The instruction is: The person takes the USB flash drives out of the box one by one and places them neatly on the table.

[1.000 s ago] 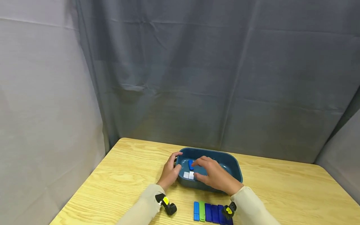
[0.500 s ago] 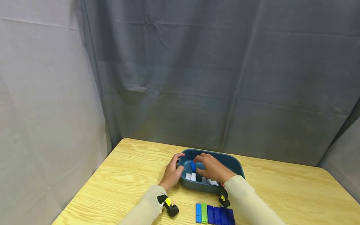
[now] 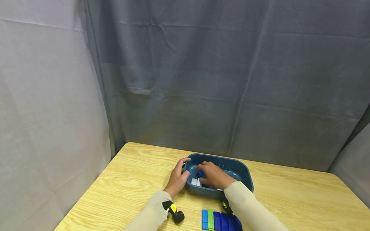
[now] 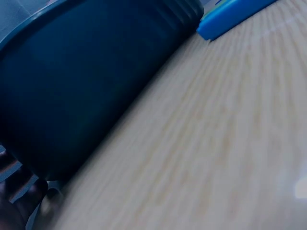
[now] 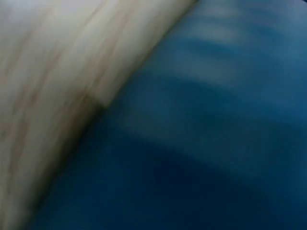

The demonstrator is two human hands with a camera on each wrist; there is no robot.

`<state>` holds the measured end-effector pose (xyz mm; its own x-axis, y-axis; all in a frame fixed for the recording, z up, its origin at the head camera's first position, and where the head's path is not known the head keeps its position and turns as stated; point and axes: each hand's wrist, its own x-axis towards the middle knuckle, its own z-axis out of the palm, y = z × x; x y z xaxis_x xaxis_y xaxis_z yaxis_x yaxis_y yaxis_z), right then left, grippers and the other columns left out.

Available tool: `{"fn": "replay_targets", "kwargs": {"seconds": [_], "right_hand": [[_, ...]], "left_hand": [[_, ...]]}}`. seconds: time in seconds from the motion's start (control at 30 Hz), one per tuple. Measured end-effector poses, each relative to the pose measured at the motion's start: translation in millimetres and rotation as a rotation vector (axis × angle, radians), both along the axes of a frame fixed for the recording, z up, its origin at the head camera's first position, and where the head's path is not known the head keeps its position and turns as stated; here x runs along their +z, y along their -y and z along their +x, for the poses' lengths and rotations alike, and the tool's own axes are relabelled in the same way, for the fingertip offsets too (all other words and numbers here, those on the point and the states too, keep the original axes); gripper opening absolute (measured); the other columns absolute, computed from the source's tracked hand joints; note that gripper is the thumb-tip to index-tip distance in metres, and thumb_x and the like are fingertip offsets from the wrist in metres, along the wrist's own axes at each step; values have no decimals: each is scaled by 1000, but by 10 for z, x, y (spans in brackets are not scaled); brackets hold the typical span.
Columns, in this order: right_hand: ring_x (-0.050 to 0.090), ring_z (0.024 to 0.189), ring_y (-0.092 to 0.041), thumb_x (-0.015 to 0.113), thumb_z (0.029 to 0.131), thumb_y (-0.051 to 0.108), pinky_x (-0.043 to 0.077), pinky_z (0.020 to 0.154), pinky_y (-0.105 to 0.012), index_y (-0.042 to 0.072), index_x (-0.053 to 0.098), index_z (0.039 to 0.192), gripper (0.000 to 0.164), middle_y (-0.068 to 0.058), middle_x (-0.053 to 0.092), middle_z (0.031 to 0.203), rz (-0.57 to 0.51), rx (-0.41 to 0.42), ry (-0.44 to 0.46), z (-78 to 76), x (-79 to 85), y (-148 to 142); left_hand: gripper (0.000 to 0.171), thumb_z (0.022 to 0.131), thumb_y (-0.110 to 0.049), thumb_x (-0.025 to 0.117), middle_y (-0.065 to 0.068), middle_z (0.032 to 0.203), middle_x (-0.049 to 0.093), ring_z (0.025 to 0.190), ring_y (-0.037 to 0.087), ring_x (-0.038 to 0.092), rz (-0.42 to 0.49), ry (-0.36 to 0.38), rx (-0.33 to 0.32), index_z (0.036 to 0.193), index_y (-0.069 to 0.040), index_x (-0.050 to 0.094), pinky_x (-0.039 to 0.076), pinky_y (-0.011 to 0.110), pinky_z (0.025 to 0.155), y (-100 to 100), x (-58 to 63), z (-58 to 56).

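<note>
Inside the bin (image 3: 202, 191) the left hand (image 3: 177, 178) holds, the right hand (image 3: 213, 175) seemingly pinches a blue piece (image 3: 200, 174).

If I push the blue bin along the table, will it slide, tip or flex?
The blue bin would likely slide rather than tip, as it looks low and broad on the table. Its walls are probably stiff: they hold an even shape with the left hand at the rim. White pieces inside might shift, as no divider shows.
</note>
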<state>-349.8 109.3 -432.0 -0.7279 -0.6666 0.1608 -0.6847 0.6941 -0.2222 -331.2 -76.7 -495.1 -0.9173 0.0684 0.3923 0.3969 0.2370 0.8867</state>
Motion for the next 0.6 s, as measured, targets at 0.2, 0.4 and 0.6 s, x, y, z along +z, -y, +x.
{"fn": "replay_targets", "kwargs": {"seconds": [0.2,0.4,0.6], "right_hand": [[57,100,-27,69,86,13,50,87,-47,9,69,111,25,-10,62,116,-7,13,-59,-9,-45,8],[56,107,-33,66,87,9,48,89,-55,9,69,116,29,-13,60,125,32,-7,-61,-25,-69,-10],[56,107,-35,68,84,9,47,86,-61,8,69,112,28,-14,62,122,39,-52,-49,-17,-85,-11]], "left_hand": [[50,88,-4,48,8,146,42,126,33,46,-22,15,4,137,-15,45,39,53,101,7,6,4],[50,87,-5,48,6,145,43,125,31,47,-31,6,15,136,-15,47,41,51,99,3,2,-11],[51,87,-6,47,6,146,42,127,32,46,-33,16,13,137,-15,46,40,51,101,3,-8,-7]]}}
